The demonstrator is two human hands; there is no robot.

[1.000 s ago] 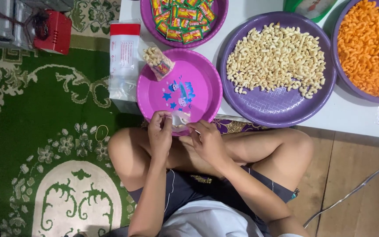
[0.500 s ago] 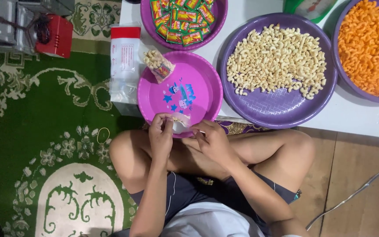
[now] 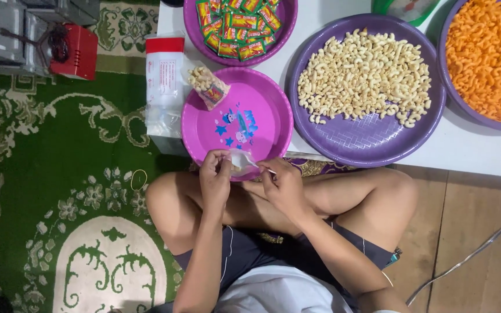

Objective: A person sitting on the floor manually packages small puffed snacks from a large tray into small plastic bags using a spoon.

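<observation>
While both hands pinch it | small clear bag (image 3: 240, 162) between left hand (image 3: 215, 177), right hand (image 3: 285, 185)

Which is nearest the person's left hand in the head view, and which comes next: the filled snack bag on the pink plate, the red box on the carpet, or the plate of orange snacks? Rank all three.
From the left hand:
1. Filled snack bag, on the pink plate just above the hand.
2. Red box, up-left on the green carpet.
3. Plate of orange snacks, far right on the table.
</observation>
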